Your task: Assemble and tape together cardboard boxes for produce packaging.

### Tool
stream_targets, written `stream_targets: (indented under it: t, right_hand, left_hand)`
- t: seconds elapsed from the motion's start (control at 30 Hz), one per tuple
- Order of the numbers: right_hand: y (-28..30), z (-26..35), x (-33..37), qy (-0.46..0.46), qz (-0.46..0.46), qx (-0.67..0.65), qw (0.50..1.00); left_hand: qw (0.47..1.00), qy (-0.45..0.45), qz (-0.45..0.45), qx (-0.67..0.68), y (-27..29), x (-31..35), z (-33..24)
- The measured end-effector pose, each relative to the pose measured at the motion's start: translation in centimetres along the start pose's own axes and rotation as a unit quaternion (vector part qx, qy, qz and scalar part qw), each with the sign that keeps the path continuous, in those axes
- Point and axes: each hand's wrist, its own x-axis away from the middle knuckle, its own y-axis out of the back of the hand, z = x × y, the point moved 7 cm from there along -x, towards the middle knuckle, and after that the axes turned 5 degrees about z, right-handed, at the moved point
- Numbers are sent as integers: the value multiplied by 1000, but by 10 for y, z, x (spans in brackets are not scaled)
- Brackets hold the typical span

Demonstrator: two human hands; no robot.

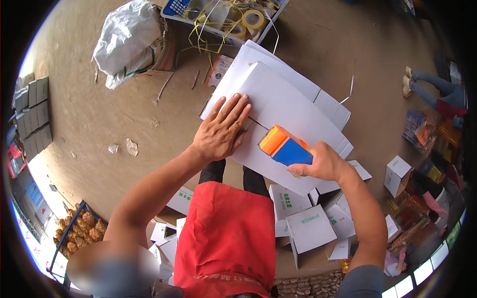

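The brown dirt floor [99, 164] is the biggest thing around me. In front of my legs is a big, flat, white cardboard box [293, 109], tilted so one corner points away from me. More white card sticks out past its upper right side. I wear a bright red cloth apron [226, 228]. Past the box, up and to the left, sits a shiny white plastic bag [126, 37], all puffy and wrinkled. Straight ahead is a blue and white plastic basket [172, 17] full of mixed-up bits. Down by my right side lie small white cardboard boxes with green print [310, 223], leaning on each other every which way.

My left hand [218, 130] lies flat on the left part of the big box. Its fingers are long and straight, just a little apart. My right hand [324, 163] is curled tight around the blue part of an orange and blue tape tool [285, 146]. I can't see all of those fingers. The tool is over the middle of the big box, with its orange end near a thin dark line. I can't tell how hard it presses.

Round yellow tape rolls [263, 22] sit in the basket. A crumpled pale scrap [132, 147] lies on the floor to my left.
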Motion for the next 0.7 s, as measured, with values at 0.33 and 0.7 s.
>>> stream_targets:
  t: [0.33,0.7]
  right_hand:
    - [9,-47,61,-108,39,75,991]
    - [6,-65,78,-170,-28,52,984]
  left_hand:
    - [999,1,-20,-38,1,-2,-2]
    - [999,3,-9,-54,-2,-4,-4]
